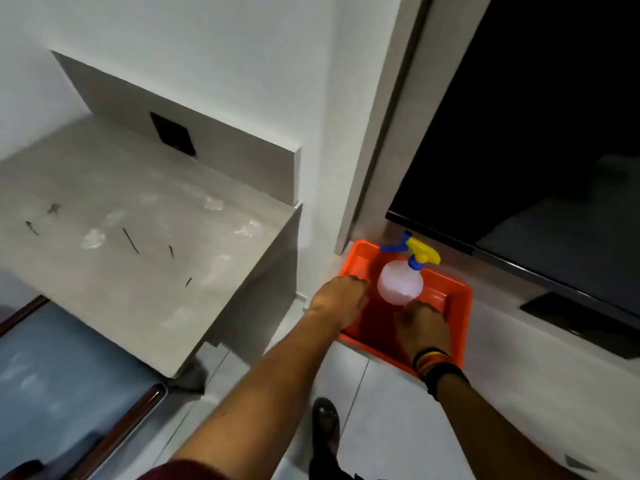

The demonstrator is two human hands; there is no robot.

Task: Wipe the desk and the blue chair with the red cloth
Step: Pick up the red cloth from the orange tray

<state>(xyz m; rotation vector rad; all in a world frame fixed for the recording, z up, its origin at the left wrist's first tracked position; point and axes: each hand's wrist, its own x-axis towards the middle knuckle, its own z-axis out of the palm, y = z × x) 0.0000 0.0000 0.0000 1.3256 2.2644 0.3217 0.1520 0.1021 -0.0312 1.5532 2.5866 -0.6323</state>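
A dark red cloth lies in the bottom of an orange tray on a low ledge at the right. Both my hands reach down into that tray. My left hand has its fingers curled at the tray's left side, over the cloth's edge. My right hand presses its fingers down on the cloth's right part; its fingertips are hidden. The grey desk at the left carries white foam patches and dark streaks. The blue chair stands under the desk's front edge at the lower left, with pale spots on its seat.
A clear spray bottle with a blue and yellow trigger stands in the tray between my hands. A dark television on a black foot fills the right. My shoe is on the pale floor tiles below.
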